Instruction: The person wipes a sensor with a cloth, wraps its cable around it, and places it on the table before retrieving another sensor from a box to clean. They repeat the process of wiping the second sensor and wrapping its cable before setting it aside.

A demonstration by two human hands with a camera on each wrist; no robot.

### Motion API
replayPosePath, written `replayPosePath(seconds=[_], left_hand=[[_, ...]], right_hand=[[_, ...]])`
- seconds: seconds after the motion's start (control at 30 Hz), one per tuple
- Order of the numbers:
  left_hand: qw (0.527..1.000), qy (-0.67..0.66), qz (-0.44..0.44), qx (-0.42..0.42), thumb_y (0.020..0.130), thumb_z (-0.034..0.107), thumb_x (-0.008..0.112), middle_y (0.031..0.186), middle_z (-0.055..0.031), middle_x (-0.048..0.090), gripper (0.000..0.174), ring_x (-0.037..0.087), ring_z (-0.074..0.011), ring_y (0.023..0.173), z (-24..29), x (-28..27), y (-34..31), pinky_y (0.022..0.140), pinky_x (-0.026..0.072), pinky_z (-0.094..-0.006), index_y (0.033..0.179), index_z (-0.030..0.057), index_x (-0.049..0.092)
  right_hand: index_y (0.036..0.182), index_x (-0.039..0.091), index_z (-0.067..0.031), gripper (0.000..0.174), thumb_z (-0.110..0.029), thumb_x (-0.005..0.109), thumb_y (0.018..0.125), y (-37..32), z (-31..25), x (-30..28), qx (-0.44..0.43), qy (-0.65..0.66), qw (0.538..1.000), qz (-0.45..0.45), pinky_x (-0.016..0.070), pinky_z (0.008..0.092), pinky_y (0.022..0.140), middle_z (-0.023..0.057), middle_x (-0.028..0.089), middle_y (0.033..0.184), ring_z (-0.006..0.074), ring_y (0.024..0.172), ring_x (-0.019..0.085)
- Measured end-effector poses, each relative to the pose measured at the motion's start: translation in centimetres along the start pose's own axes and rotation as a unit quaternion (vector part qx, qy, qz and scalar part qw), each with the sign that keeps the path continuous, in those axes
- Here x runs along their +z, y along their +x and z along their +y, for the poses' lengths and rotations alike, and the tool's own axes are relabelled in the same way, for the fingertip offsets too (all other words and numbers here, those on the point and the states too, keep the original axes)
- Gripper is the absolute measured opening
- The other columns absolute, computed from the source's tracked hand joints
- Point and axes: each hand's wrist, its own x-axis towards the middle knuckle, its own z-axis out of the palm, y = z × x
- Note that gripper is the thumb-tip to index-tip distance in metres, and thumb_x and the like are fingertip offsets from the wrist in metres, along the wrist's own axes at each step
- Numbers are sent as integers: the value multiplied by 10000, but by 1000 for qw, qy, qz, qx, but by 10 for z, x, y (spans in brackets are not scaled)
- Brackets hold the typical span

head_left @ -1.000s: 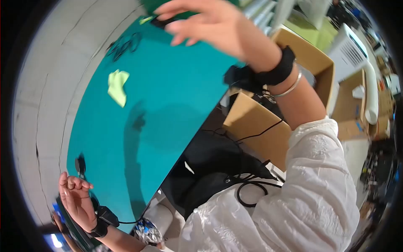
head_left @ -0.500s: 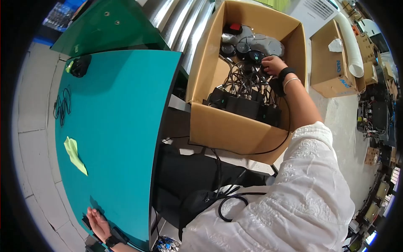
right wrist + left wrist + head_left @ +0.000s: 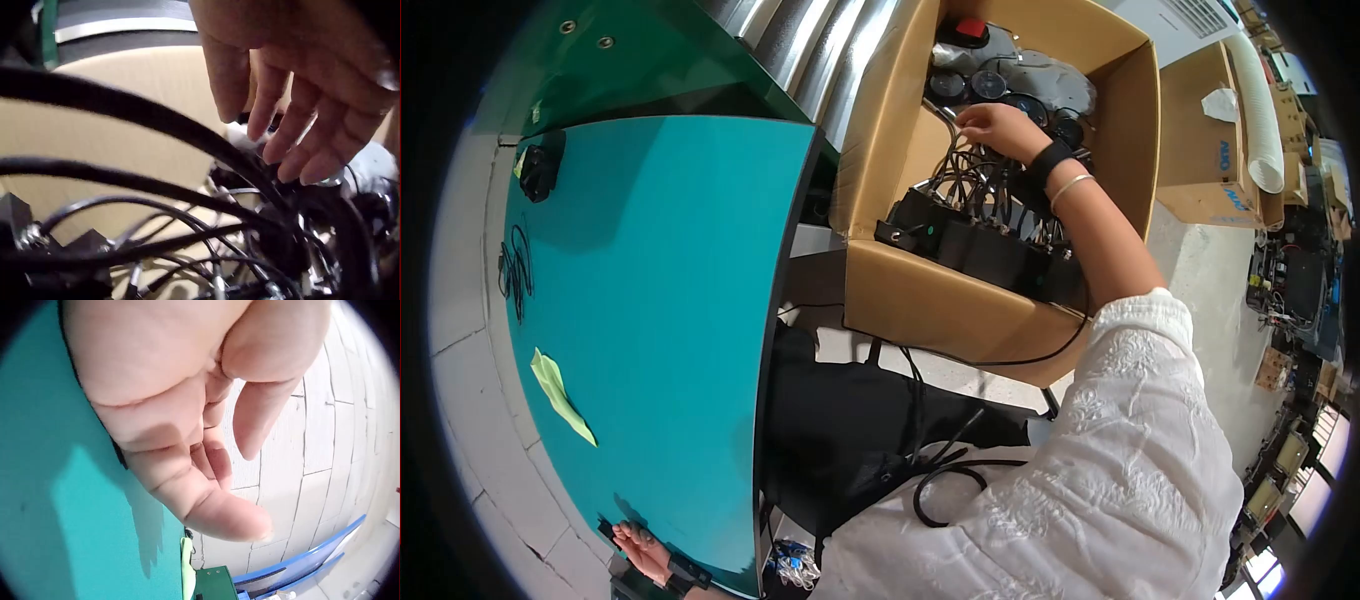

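Observation:
My right hand (image 3: 1005,132) reaches into a large cardboard box (image 3: 960,290), over a tangle of black cables (image 3: 975,178). In the right wrist view its fingers (image 3: 294,134) hang down, slightly bent, with nothing between them, and thick cables (image 3: 137,115) cross close by. Black block-like devices (image 3: 990,250) stand along the box's near side, with round black parts (image 3: 988,86) at the far end. My left hand (image 3: 642,553) is by the near left edge of the teal table (image 3: 670,330). Its fingers (image 3: 228,515) are loosely bent and hold nothing.
A yellow-green cloth (image 3: 560,395), a coiled black cable (image 3: 517,270) and a black bundle (image 3: 542,166) lie along the table's left side. Green panelling (image 3: 630,60) rises behind the table. Right of the box are another carton (image 3: 1195,175) and a white hose (image 3: 1260,125).
My right hand has gone from above the table into the box, then shifted left inside it. The head view has swung right. My left hand stays by the table's edge, its fingers loosely bent.

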Motion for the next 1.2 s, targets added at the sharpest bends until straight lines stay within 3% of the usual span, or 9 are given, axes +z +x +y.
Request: replayPosePath(seconds=[0.1, 0.43, 0.5, 0.57, 0.63, 0.87, 0.97, 1.03, 1.2], left_hand=[[1000, 16, -2, 7, 1065, 233, 395, 984, -62, 497, 264, 382, -118, 679, 3, -12, -1, 552, 375, -249, 1174, 8, 478], [999, 5, 50, 10, 1058, 242, 412, 1026, -63, 542, 309, 430, -109, 691, 7, -37, -7, 587, 418, -230, 1238, 6, 498], [999, 15, 50, 17, 1057, 237, 413, 1042, -69, 552, 304, 446, -109, 702, 8, -30, -9, 583, 427, -231, 1231, 4, 503], [995, 17, 98, -7, 1059, 237, 406, 1042, -71, 563, 307, 457, -107, 715, 8, -22, -12, 585, 425, -227, 1234, 5, 504], [994, 21, 105, -1, 1060, 236, 402, 1042, -75, 567, 309, 462, -107, 721, 9, -29, -15, 587, 426, -226, 1240, 6, 503], [990, -17, 138, 13, 1061, 214, 400, 964, -82, 538, 265, 501, -125, 708, -1, 13, -11, 585, 451, -236, 1192, 7, 501], [995, -20, 101, 4, 1058, 219, 407, 981, -84, 551, 274, 522, -125, 733, -2, 8, -7, 604, 476, -236, 1197, 9, 515], [990, -31, 139, -1, 1056, 213, 410, 993, -90, 561, 281, 548, -130, 773, -4, 10, -5, 632, 505, -233, 1217, 5, 508], [988, -21, 151, 2, 1052, 211, 422, 1002, -80, 593, 301, 578, -119, 802, -11, 20, 5, 643, 521, -224, 1257, 4, 498]], right_hand=[[1076, 717, -84, 337, -297, 677, 818, 19, 10, 5, -7, -31, 998, -59, 532, 357, 814, 134, 716, 989, 260, 904, 687], [1182, 643, -69, 533, -346, 741, 737, 140, 83, 3, 203, -238, 944, 104, 495, 407, 967, 209, 636, 1200, 367, 1115, 612], [1323, 548, -85, 454, -237, 531, 896, 142, 64, 6, 278, -182, 937, 105, 422, 478, 1056, 205, 453, 1427, 390, 1297, 471], [1373, 500, -134, 473, -224, 533, 909, 141, 64, 12, 321, -189, 925, 69, 408, 478, 1068, 200, 403, 1461, 405, 1297, 465], [1463, 377, -215, 902, -303, 822, 684, 144, 97, 31, 322, -231, 916, 58, 453, 461, 1032, 211, 438, 1426, 396, 1212, 544], [1373, 434, -219, 809, -230, 849, 678, 104, 81, 25, 215, -230, 945, 84, 478, 470, 969, 231, 501, 1267, 414, 1161, 560], [1355, 442, -179, 797, -229, 851, 673, 95, 76, 12, 132, -71, 952, 267, 469, 454, 973, 229, 511, 1237, 405, 1150, 550], [1353, 439, -142, 793, -214, 846, 676, 81, 49, -9, -46, -21, 930, 364, 459, 427, 977, 208, 512, 1226, 376, 1150, 530], [1359, 452, -83, 745, -118, 798, 700, -10, -75, -71, -157, 206, 914, 313, 474, 347, 960, 131, 468, 1267, 259, 1148, 511]])
